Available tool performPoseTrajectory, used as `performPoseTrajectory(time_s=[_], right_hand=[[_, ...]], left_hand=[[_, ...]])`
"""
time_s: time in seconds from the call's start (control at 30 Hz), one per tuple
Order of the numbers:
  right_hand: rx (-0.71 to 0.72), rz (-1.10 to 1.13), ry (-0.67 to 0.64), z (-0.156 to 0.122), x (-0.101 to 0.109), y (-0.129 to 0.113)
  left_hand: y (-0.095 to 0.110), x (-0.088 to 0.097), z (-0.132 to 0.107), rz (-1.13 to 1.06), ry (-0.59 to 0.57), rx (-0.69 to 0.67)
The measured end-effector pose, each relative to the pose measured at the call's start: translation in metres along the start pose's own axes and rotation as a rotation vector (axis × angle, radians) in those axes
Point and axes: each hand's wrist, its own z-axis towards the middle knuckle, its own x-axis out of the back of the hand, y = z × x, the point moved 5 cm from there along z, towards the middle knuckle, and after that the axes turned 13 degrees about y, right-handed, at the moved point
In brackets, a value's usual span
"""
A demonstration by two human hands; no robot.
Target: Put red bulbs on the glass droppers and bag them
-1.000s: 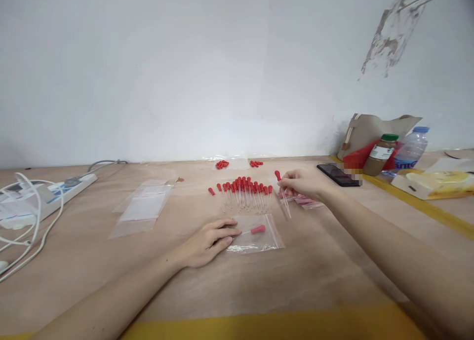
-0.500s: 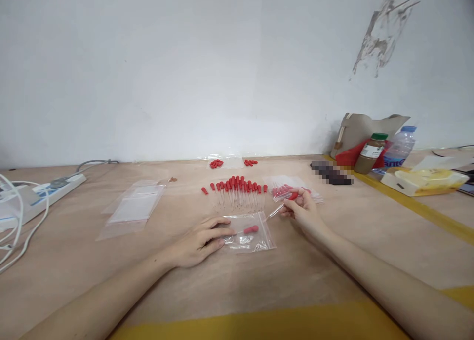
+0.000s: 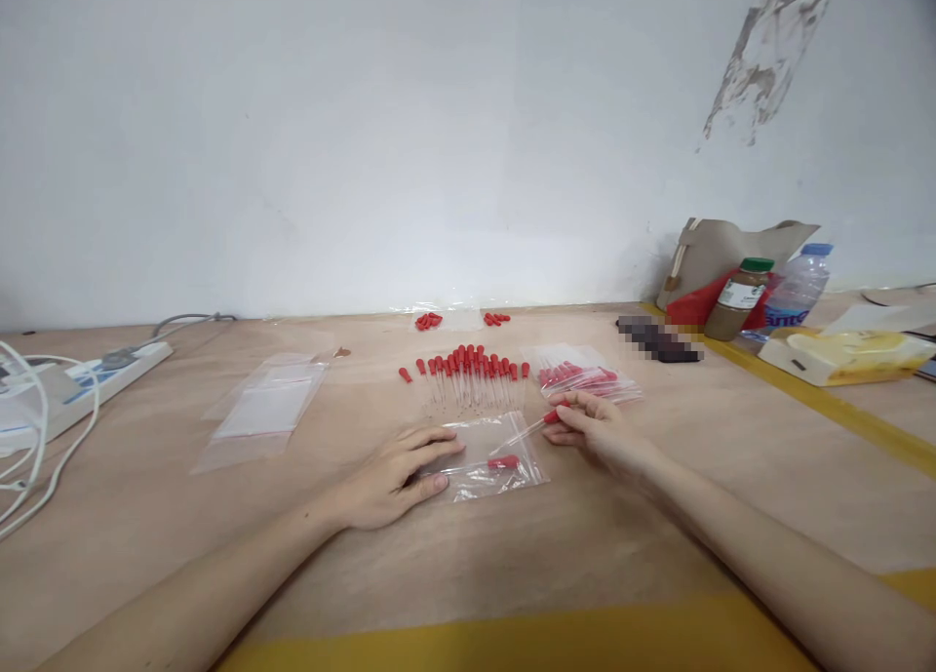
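Observation:
My left hand (image 3: 399, 473) rests on the left edge of a small clear zip bag (image 3: 497, 454) on the wooden table, thumb and fingers pinching the bag's mouth. One red-bulbed glass dropper (image 3: 503, 462) lies inside the bag. My right hand (image 3: 594, 426) pinches another dropper (image 3: 527, 429) by its red bulb, its glass tip pointing left over the bag's right edge. Behind the bag lies a row of loose droppers (image 3: 468, 368). Filled bags of droppers (image 3: 589, 379) sit just beyond my right hand.
A stack of flat zip bags (image 3: 263, 409) lies at left, with a power strip and white cables (image 3: 65, 389) further left. Loose red bulbs (image 3: 457, 320) sit near the wall. At right are a phone (image 3: 658, 340), a jar (image 3: 737, 298), a water bottle (image 3: 797, 288) and a tissue pack (image 3: 848, 353).
My right hand carried the dropper from beside the far row down to the bag, and its tip now reaches the bag's edge. My left hand stayed on the bag.

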Motion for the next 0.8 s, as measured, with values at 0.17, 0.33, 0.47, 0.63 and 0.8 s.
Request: performPoseTrajectory(time_s=[0.17, 0.33, 0.47, 0.63, 0.8], right_hand=[[0.127, -0.486, -0.167, -0.003, 0.000, -0.007], [0.316, -0.520, -0.226, -0.011, -0.020, -0.008], [0.218, -0.392, -0.287, -0.017, -0.033, 0.003], [0.265, -0.499, -0.146, 0.003, -0.016, -0.009], [0.461, -0.935, 0.077, 0.043, -0.014, -0.040]], left_hand=[[0.001, 0.000, 0.000, 0.008, -0.008, -0.011], [0.000, -0.001, 0.000, 0.007, 0.012, -0.003], [-0.001, -0.002, -0.001, 0.017, 0.010, 0.011], [0.002, -0.001, 0.000, 0.000, 0.019, -0.018], [0.006, 0.003, 0.001, -0.079, 0.068, -0.011]])
